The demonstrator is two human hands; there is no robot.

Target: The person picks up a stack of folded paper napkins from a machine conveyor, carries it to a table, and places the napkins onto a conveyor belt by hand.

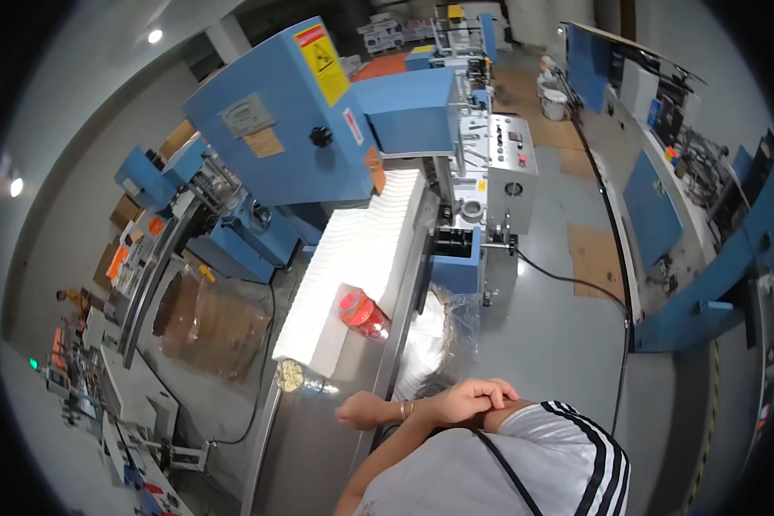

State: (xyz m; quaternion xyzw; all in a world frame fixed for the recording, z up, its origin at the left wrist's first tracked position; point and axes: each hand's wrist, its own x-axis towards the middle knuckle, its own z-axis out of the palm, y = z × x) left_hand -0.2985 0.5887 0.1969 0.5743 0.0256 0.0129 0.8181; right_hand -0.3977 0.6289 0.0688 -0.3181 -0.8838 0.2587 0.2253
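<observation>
My left hand (480,397) rests on my right arm near the short sleeve, its fingers bent and slightly apart, with no object visible in it. Below the jars, over the edge of the metal table (297,447), my right hand (361,411) is curled into a fist; no object shows in it. A bracelet circles the wrist. Closest to that fist lies a clear container with pale contents (292,377). A red-lidded jar (363,315) leans against the long row of stacked white sheets (353,249), which runs under the blue machine (275,120).
A control cabinet (512,163) stands beyond the table. Clear plastic wrap (430,344) hangs beside the table's right edge. A black cable (568,279) crosses the floor. Another blue machine (654,211) is at the right, and brown wrapped material (206,322) at the left.
</observation>
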